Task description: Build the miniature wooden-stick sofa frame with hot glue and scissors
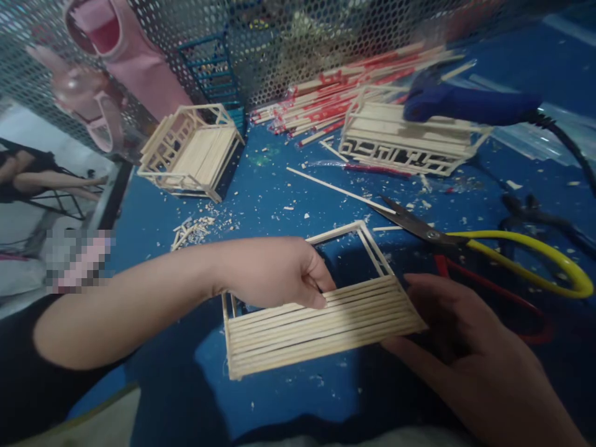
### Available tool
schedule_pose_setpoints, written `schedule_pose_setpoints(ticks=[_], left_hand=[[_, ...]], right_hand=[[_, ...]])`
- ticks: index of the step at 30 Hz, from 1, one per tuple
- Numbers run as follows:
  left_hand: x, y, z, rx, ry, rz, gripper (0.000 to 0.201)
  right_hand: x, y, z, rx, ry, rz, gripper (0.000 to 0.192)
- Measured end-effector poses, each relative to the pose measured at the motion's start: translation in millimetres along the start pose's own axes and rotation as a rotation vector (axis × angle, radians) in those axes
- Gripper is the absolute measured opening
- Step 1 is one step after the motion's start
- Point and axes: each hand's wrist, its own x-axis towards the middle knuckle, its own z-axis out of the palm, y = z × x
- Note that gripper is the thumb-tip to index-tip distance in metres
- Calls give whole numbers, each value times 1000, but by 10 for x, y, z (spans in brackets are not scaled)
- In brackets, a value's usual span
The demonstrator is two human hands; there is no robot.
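A flat panel of pale wooden sticks [321,326] lies on the blue table [153,230], with an open stick frame at its far end. My left hand [274,270] presses down on the panel's upper left part, thumb and fingers on the sticks. My right hand [447,326] holds the panel's right edge, fingers underneath it.
Yellow-handled scissors [470,242] lie open to the right of the panel, red-handled ones below them. Two small stick-built models stand farther back, one at the left [190,155] and one at the right [410,139] with a blue glue gun [470,102] on it. Loose sticks [335,93] pile against the mesh wall.
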Motion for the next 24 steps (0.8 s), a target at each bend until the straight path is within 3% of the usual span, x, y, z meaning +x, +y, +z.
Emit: schedule_pose_setpoints(ticks=[7, 13, 19, 22, 24], left_hand=[[25, -32, 8, -43, -62, 52, 19], [36, -88, 39, -47, -56, 93, 22], [-5, -120, 32, -64, -41, 56, 32], [-58, -107, 45, -61, -10, 47, 31], [-82, -101, 67, -78, 16, 39, 30]], right_hand=[[-28, 64, 27, 0, 5, 90, 51], [-48, 115, 49, -101, 48, -20, 50], [-77, 152, -3, -244, 107, -136, 61], [-155, 162, -103, -331, 230, -329, 49], [-197, 127, -149, -351, 145, -542, 33]])
